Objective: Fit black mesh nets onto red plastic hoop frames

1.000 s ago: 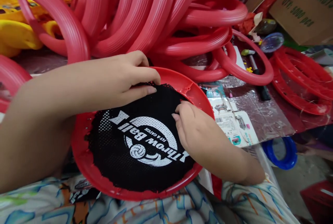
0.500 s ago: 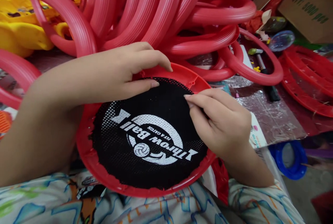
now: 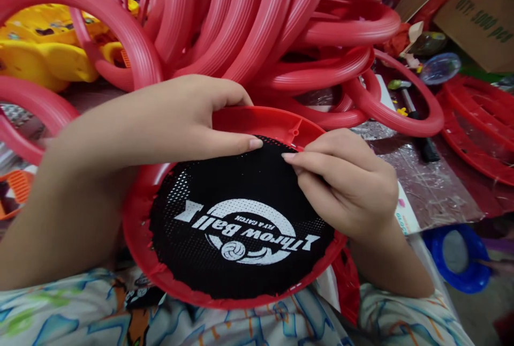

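Left grip: left hand (image 3: 180,121) closed on red disc frame (image 3: 265,119), fingertip pressing black mesh (image 3: 241,217).
Right grip: right hand (image 3: 345,180) pinching the mesh edge.
Upper frame: red hoops (image 3: 249,24).

Round red plastic disc frame (image 3: 265,121) smooth with a slight sheen, black woven mesh cloth (image 3: 241,217) matt and perforated with white printed lettering, heaped red ribbed plastic rings (image 3: 257,24) glossy, clear crinkled plastic sheet (image 3: 433,185) shiny, brown matt cardboard box (image 3: 482,19), yellow glossy plastic toy (image 3: 44,51)
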A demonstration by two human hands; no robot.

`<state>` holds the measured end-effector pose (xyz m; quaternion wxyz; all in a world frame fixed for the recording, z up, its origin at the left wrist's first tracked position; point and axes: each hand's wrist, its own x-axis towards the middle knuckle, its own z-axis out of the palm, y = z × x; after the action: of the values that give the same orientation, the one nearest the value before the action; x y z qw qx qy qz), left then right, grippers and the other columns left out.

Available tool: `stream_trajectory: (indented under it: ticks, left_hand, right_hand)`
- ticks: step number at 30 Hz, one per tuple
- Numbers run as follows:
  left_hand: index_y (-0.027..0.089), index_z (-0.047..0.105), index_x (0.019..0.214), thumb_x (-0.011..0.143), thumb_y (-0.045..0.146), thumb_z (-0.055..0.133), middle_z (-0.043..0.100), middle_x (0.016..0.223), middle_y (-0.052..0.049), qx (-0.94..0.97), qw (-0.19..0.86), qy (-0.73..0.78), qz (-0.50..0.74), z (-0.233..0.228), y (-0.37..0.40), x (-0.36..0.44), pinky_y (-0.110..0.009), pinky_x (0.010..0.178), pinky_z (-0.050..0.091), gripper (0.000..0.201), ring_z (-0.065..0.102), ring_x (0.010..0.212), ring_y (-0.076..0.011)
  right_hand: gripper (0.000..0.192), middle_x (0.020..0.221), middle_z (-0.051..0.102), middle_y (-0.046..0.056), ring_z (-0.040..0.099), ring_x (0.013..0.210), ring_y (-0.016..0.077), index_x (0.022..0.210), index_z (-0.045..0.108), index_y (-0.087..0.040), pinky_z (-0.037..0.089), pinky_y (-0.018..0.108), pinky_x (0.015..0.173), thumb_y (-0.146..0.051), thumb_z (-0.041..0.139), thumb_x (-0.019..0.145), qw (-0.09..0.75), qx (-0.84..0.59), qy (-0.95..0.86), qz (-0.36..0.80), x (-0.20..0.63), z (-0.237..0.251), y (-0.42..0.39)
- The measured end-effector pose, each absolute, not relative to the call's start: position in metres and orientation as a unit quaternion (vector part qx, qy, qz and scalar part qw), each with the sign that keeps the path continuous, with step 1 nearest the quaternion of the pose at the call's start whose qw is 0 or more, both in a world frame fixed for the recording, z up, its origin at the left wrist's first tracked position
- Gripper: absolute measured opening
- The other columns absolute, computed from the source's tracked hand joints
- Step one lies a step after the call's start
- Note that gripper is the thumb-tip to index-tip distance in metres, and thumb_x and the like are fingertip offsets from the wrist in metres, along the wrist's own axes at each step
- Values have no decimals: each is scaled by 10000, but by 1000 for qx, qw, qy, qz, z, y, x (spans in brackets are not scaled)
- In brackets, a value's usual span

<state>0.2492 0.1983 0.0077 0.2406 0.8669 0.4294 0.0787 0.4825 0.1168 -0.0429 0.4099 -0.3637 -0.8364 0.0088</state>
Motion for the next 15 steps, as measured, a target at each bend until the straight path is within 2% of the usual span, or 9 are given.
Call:
stream_trajectory:
  ticks: [9, 12, 15]
  left_hand:
    - [192, 676, 982, 803, 615, 591, 674, 818, 13, 868, 227, 432, 93, 2, 197, 257, -279, 626, 429, 467, 555, 623, -137]
    - [201, 672, 1002, 817, 618, 595, 688, 833, 13, 869, 229, 427, 99, 1, 197, 257, -274, 643, 413, 463, 563, 637, -139]
    - [216, 672, 994, 811, 618, 602, 689, 821, 23, 867, 235, 428, 104, 1, 196, 258, -261, 620, 388, 447, 572, 626, -140]
  right_hand:
    - [237, 819, 648, 38, 590, 772, 175, 1045, 712, -186, 535, 355, 712, -47, 626, 872, 413, -390, -820, -67, 481, -47, 118]
    - [259, 818, 633, 31, 575, 758, 177, 1031, 715, -220, 522, 358, 730, -41, 623, 868, 408, -404, -814, -83, 482, -48, 119]
    - [226, 819, 621, 36, 566, 758, 172, 1025, 718, -192, 519, 351, 733, -53, 626, 872, 400, -406, -817, -89, 482, -48, 120]
